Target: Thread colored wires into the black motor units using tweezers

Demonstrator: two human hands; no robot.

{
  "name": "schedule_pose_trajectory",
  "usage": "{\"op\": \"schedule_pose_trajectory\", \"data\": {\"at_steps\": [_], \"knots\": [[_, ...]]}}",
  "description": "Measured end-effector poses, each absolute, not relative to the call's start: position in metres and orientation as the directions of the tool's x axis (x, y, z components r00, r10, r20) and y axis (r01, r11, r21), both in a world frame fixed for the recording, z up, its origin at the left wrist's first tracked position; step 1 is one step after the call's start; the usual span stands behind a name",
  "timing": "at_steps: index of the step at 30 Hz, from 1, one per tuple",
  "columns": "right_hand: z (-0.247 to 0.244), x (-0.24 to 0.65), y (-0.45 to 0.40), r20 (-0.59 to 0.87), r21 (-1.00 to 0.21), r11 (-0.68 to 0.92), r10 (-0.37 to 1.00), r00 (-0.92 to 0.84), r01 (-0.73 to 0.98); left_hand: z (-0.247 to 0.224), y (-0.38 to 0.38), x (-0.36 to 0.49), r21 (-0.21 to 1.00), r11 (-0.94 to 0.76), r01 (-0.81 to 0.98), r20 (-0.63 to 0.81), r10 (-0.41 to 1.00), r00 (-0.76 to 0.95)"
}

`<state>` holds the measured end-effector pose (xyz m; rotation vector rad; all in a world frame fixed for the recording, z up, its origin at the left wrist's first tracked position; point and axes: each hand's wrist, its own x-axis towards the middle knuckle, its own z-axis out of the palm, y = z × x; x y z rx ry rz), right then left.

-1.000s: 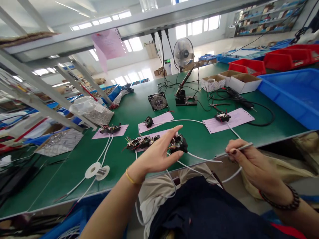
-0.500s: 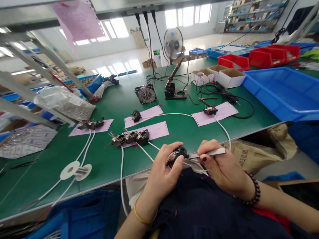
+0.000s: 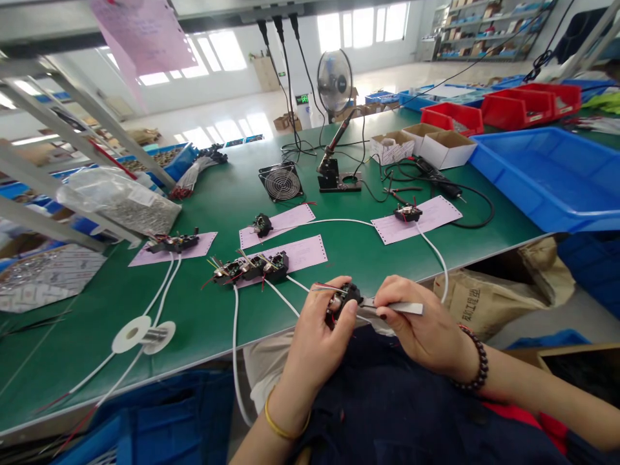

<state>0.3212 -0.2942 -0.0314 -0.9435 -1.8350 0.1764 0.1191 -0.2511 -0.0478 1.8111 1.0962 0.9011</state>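
My left hand (image 3: pixel 317 342) grips a small black device (image 3: pixel 349 296) with thin coloured wires, at the table's front edge. My right hand (image 3: pixel 421 326) is closed on a flat metal tool (image 3: pixel 407 308), whose tip meets the device's right side. Left of my hands, several similar black devices (image 3: pixel 252 265) with loose wires lie on a pink sheet (image 3: pixel 312 252), white cables running from them. Single devices rest on pink sheets behind (image 3: pixel 262 225), at the right (image 3: pixel 407 212) and at the left (image 3: pixel 173 243).
A solder spool (image 3: pixel 159 337) lies on the green table (image 3: pixel 194 310) at left. Further back are a square fan (image 3: pixel 281 183) and a soldering iron (image 3: pixel 338 139) in its stand. A blue tray (image 3: pixel 552 181) and red bins (image 3: pixel 518 106) stand at right.
My right hand and the metal tool have shifted slightly left, closer to the device. The coloured wires on the device now stick out leftward over my left hand. The view has moved slightly.
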Motion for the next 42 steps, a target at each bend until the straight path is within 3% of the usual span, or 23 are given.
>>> {"op": "schedule_pose_trajectory", "data": {"at_steps": [5, 12, 18, 25, 27, 29, 30, 32, 34, 38, 40, 42], "knots": [[-0.03, 0.327, -0.292, 0.703, -0.561, 0.687, 0.69, -0.172, 0.462, -0.051, -0.251, 0.117, 0.894, -0.274, 0.353, 0.151, 0.929, 0.338], [-0.031, 0.323, -0.293, 0.724, -0.437, 0.728, 0.633, -0.273, 0.528, -0.051, -0.251, 0.118, 0.876, -0.288, 0.387, 0.161, 0.931, 0.327], [-0.037, 0.322, -0.286, 0.727, -0.499, 0.715, 0.653, -0.213, 0.49, -0.054, -0.249, 0.119, 0.876, -0.305, 0.373, 0.187, 0.928, 0.321], [-0.048, 0.311, -0.29, 0.707, -0.256, 0.723, 0.593, -0.386, 0.641, -0.059, -0.244, 0.121, 0.875, -0.28, 0.396, 0.172, 0.942, 0.287], [-0.051, 0.309, -0.288, 0.707, -0.334, 0.719, 0.619, -0.343, 0.61, -0.06, -0.244, 0.12, 0.884, -0.265, 0.384, 0.16, 0.945, 0.285], [-0.053, 0.31, -0.283, 0.615, -0.667, 0.625, 0.769, -0.173, 0.405, -0.06, -0.246, 0.119, 0.897, -0.265, 0.354, 0.16, 0.94, 0.3], [-0.054, 0.311, -0.28, 0.496, -0.832, 0.504, 0.863, -0.095, 0.233, -0.06, -0.248, 0.117, 0.903, -0.276, 0.33, 0.168, 0.933, 0.32], [-0.056, 0.314, -0.271, 0.226, -0.972, 0.222, 0.973, -0.054, -0.073, -0.059, -0.251, 0.115, 0.91, -0.317, 0.268, 0.203, 0.903, 0.378], [-0.057, 0.315, -0.265, 0.097, -0.981, 0.08, 0.991, -0.089, -0.178, -0.059, -0.253, 0.113, 0.907, -0.362, 0.217, 0.245, 0.87, 0.428], [-0.058, 0.32, -0.267, 0.091, -0.97, 0.089, 0.996, 0.002, -0.226, -0.062, -0.254, 0.113, 0.917, -0.32, 0.238, 0.207, 0.892, 0.402], [-0.056, 0.322, -0.277, 0.196, -0.967, 0.21, 0.975, 0.107, -0.145, -0.063, -0.255, 0.114, 0.928, -0.268, 0.259, 0.164, 0.918, 0.362], [-0.054, 0.323, -0.287, 0.404, -0.915, 0.397, 0.905, 0.135, 0.076, -0.062, -0.256, 0.116, 0.933, -0.238, 0.271, 0.137, 0.929, 0.343]]}}
